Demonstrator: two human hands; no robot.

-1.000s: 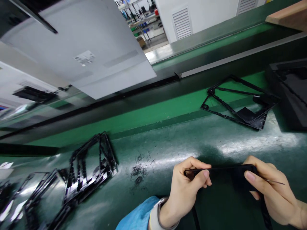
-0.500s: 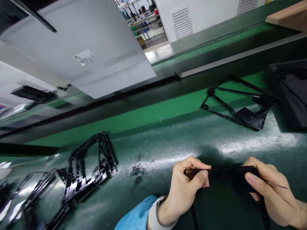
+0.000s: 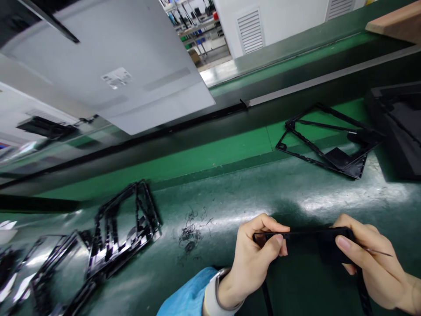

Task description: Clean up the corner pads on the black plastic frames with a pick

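A black plastic frame [image 3: 305,233] is held up between my two hands at the lower right, its lower part cut off by the picture edge. My left hand [image 3: 258,256] pinches its left corner between thumb and fingers. At the right corner, my right hand [image 3: 370,259] grips the frame, with the thumb laid over a wide dark panel. A thin metal pointed tool [image 3: 378,252] sticks out from that same hand; its other end is hidden. To the left of my hands lies a scatter of thin black shavings [image 3: 189,237] on the green bench.
Several similar black frames [image 3: 123,228] lean in a stack at the left. More frames [image 3: 329,149] lie crossed at the back right, beside a dark box [image 3: 397,131]. A large grey panel [image 3: 148,66] overhangs the upper left. A wooden piece [image 3: 397,22] rests at the top right.
Almost nothing differs. Both hands keep the same hold on the frame, and the view has shifted very slightly.
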